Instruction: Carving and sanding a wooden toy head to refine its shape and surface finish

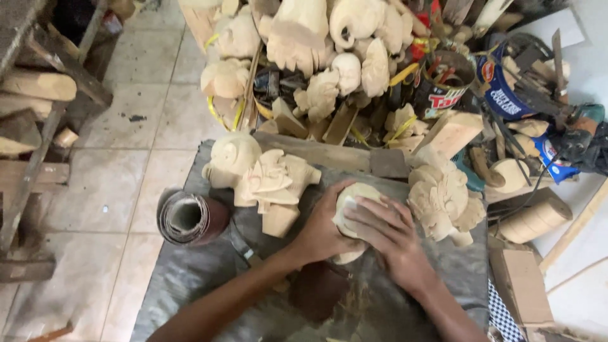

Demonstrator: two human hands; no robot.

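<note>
Your left hand (pixel 320 231) is closed around the side of the pale, rounded, unfinished wood carving (pixel 352 201) at lower centre of the frame, steadying it on the grey, dusty work cloth (pixel 190 278). Your right hand (pixel 386 231) lies over the carving's top with fingers bent and pressed down; whether it holds an abrasive sheet underneath cannot be told. The step in hand appears to be smoothing the carving's surface. The next move probably calls for a firm left-hand grip and even pressure along the curved contours.

Materials: the carving is light, matte, bare timber. Left of it stands a similar pale carving with layered petal shapes (pixel 275 183); right of it, a pale floral carving (pixel 443 199). A dark brown roll of abrasive paper (pixel 190 218) lies at centre left.
</note>
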